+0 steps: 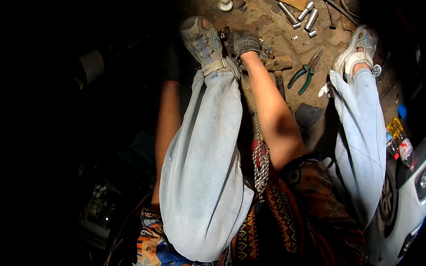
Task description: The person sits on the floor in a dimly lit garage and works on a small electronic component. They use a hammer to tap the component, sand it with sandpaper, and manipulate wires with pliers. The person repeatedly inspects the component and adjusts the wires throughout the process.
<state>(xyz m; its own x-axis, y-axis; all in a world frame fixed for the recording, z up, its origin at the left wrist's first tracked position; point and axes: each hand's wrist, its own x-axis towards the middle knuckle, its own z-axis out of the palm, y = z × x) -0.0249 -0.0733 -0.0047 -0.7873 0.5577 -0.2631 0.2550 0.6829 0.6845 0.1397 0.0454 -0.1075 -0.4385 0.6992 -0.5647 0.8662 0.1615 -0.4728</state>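
Note:
My right hand (246,44), in a grey knit glove, is beside the inner side of my left shoe (203,43). It looks curled, knuckles up, near a small dark metal part (225,33); its fingertips and anything in them are hidden. Deep shadow hides most of my left hand (171,59) on the outer side of that shoe, and its fingers cannot be made out. Close to my right wrist lie a short wooden piece (280,63) and a dark bar (280,83). Pliers (307,72) with green handles rest on the ground, jaws apart.
Silver metal cylinders (311,20) and a thin rod with a flared end (331,17) lie farther off. A dark flat piece (309,115) is beside my right forearm. At right are my other shoe (358,50), a plastic bottle (405,149) and a white car-shaped object (407,199).

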